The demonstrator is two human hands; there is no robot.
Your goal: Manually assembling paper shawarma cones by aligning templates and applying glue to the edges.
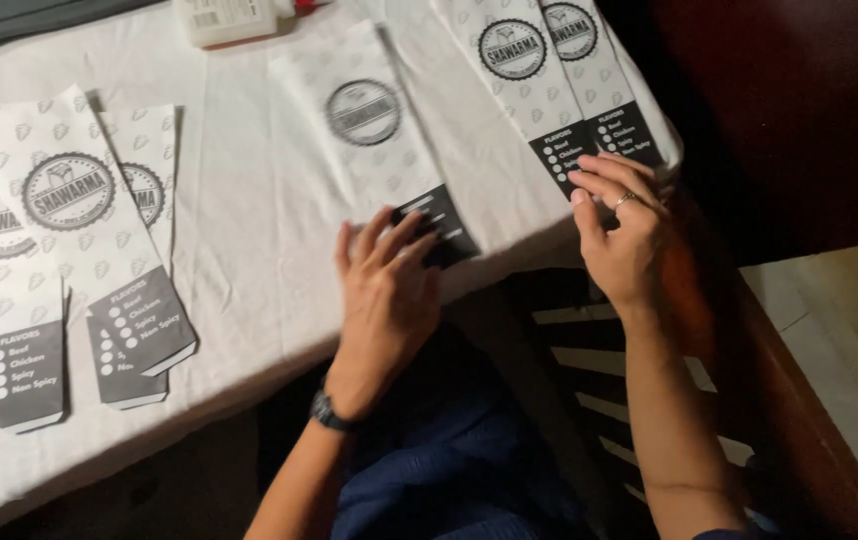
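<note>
My left hand (387, 290) lies flat, fingers spread, on the dark lower end of a long white paper bag (374, 130) with a round grey emblem, in the middle of the table. My right hand (621, 225), with a ring on one finger, touches the dark lower ends of two overlapping paper bags (539, 70) at the table's right edge. A dark watch sits on my left wrist. Neither hand grips anything; both press with fingers apart.
Three more printed paper bags (69, 240) lie overlapped at the left on the white tablecloth (249, 220). A white bottle (224, 18) lies at the far edge. A wooden slatted chair (589, 380) stands below my right arm, beside my blue-clad lap.
</note>
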